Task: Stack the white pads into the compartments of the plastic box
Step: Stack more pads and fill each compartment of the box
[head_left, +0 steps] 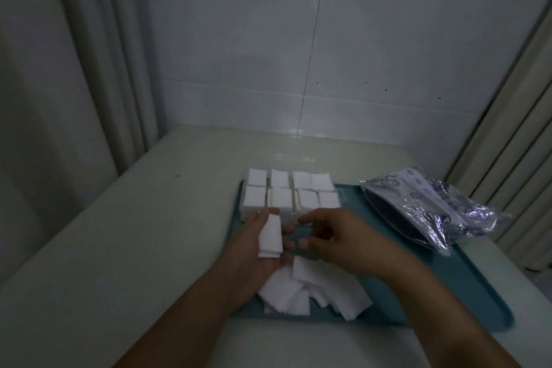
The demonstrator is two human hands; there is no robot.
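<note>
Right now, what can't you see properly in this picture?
- Plastic box, head view: its near edge is hidden behind both hands, and its clear walls barely show.
- Small stack of pads in the left hand: the count is too blurred to tell.
- Loose pads on the tray: partly covered by the forearms.
- Foil bag: its print is too small to read.

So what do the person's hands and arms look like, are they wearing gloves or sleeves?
No gloves and no sleeves show. Both the left hand and the right hand are bare, and both forearms are bare right down to the bottom edge of the picture. I see no rings, watch or bracelet, though the light is dim, so small items could be missed.
</note>
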